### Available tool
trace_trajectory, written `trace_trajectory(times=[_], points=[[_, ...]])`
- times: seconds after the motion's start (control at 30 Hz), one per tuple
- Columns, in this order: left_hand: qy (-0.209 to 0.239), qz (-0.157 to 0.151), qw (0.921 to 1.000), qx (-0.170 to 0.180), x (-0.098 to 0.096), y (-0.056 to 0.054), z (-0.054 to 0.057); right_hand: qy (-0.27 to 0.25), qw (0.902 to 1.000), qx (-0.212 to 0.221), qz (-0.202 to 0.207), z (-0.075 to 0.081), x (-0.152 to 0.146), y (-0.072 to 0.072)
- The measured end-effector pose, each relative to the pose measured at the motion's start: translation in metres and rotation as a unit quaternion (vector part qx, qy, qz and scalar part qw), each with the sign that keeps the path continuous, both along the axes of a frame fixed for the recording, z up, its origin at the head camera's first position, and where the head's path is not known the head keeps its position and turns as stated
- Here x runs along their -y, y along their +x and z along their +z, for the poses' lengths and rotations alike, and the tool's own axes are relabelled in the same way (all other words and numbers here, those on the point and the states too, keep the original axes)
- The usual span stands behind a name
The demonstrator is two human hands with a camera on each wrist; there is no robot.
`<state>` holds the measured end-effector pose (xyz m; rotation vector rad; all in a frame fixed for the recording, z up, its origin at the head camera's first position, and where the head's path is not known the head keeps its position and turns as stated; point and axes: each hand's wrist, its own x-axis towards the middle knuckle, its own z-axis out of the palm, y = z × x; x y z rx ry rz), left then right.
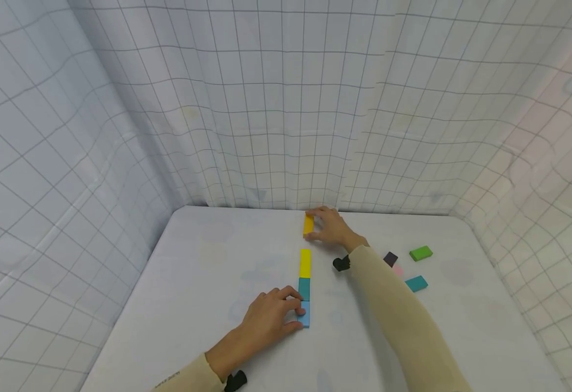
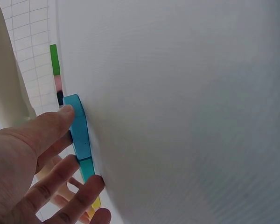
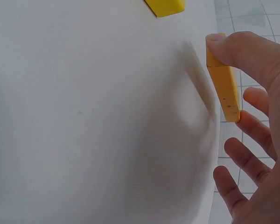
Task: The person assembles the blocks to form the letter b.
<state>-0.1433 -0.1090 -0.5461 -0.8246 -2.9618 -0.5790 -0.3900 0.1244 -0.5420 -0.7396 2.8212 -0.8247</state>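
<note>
A row of blocks runs away from me in the head view: a light blue block (image 1: pixel 305 316), a teal block (image 1: pixel 304 289) and a yellow block (image 1: pixel 305 263), end to end. My left hand (image 1: pixel 272 314) holds the light blue block (image 2: pixel 79 130) at the near end, its thumb on one end and fingers around the other. Beyond the row, my right hand (image 1: pixel 330 226) pinches an orange-yellow block (image 1: pixel 308 225) by its two ends. In the right wrist view this block (image 3: pixel 224 88) is lifted above the table, apart from the yellow block (image 3: pixel 167 6).
Right of my right forearm lie a green block (image 1: pixel 420 253), a teal block (image 1: pixel 417 283), a pink piece (image 1: pixel 397 270) and a black piece (image 1: pixel 390 258), the last two partly behind the sleeve. Gridded white curtains (image 1: pixel 286 109) stand around the white table (image 1: pixel 207 261).
</note>
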Motion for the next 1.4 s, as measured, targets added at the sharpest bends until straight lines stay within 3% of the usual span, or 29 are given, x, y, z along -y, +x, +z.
trace_trajectory(times=[0.23, 0.5, 0.53, 0.73, 0.77, 1.1, 1.4], points=[[0.0, -0.001, 1.0, 0.0, 0.001, 0.0, -0.002, 0.002, 0.9999, 0.011, -0.003, 0.001, -0.001, 0.007], [0.004, 0.001, 1.0, -0.003, 0.001, -0.001, -0.004, -0.016, 0.9996, 0.007, 0.023, 0.005, -0.001, 0.013], [0.006, 0.002, 1.0, -0.002, 0.001, -0.001, -0.004, -0.022, 0.9992, 0.0, 0.033, -0.003, -0.004, 0.008], [0.009, 0.003, 1.0, 0.002, 0.001, -0.001, -0.004, -0.018, 0.9993, 0.007, 0.031, -0.009, -0.003, 0.01], [0.008, 0.003, 1.0, 0.002, 0.001, -0.001, -0.004, -0.011, 0.9996, 0.014, 0.023, -0.002, 0.001, 0.017], [0.004, 0.003, 1.0, 0.005, 0.0, -0.001, -0.004, 0.015, 0.9995, 0.017, 0.02, -0.002, 0.002, 0.02], [0.01, -0.004, 0.9999, -0.007, 0.002, -0.002, -0.007, 0.003, 0.9993, 0.026, 0.027, 0.001, 0.001, 0.023]])
